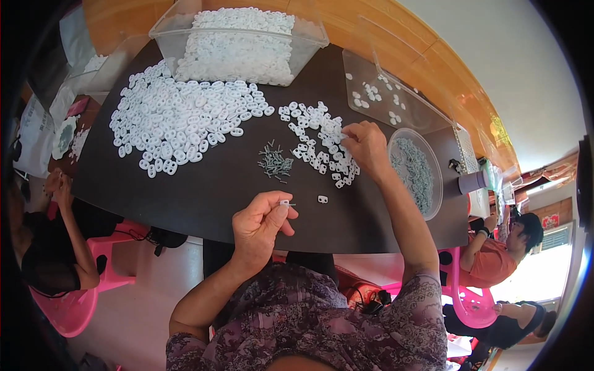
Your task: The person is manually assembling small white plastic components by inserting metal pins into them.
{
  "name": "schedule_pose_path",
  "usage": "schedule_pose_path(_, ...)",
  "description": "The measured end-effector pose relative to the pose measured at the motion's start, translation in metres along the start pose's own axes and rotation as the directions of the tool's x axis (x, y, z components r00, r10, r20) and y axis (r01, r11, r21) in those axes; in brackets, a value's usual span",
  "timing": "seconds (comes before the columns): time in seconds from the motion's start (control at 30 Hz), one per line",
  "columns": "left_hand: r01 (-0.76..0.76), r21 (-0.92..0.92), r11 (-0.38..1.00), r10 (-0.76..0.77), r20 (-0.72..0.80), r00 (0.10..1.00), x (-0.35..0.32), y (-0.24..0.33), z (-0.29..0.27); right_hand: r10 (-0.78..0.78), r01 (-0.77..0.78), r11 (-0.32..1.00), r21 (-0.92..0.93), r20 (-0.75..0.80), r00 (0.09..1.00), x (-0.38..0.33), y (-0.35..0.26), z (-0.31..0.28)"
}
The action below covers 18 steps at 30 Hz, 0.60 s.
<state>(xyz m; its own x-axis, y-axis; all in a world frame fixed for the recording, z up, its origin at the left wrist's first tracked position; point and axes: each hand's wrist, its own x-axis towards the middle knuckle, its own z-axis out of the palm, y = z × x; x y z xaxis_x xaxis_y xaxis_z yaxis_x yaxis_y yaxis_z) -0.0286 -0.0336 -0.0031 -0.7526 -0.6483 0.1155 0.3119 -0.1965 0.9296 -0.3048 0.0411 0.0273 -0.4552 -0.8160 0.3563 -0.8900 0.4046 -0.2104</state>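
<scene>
My left hand (258, 226) is closed near the table's front edge, pinching a small white plastic piece (284, 202) between thumb and index finger. A thin grey screw sticks out of its right side. Farther off, my right hand (367, 148) reaches over the right edge of a pile of small white two-holed pieces (315, 133). Its fingers are drawn together at the pile; what they hold is hidden. Between the hands, one white two-holed piece (322, 199) lies alone. A little heap of grey screws (276, 162) lies left of that pile.
A large heap of white oval two-holed pieces (179, 114) covers the table's left. Behind it stands a clear bin (309, 46) of white pieces. At right are a clear tray (421, 108) with scattered white pieces and a round tub (437, 185) of screws. Other people sit either side.
</scene>
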Motion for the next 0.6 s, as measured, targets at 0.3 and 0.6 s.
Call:
schedule_pose_path(0.3, 0.023, -0.017, 1.0, -0.023, -0.017, 1.0, -0.002, -0.002, -0.001, 0.048, -0.038, 0.976, 0.216, -0.041, 0.998, -0.011, -0.023, -0.009)
schedule_pose_path(0.6, 0.052, -0.095, 0.994, -0.057, -0.051, 0.997, -0.001, 0.006, 0.003, 0.109, -0.259, 0.714, 0.65, 0.261, 0.959, -0.052, -0.097, -0.031)
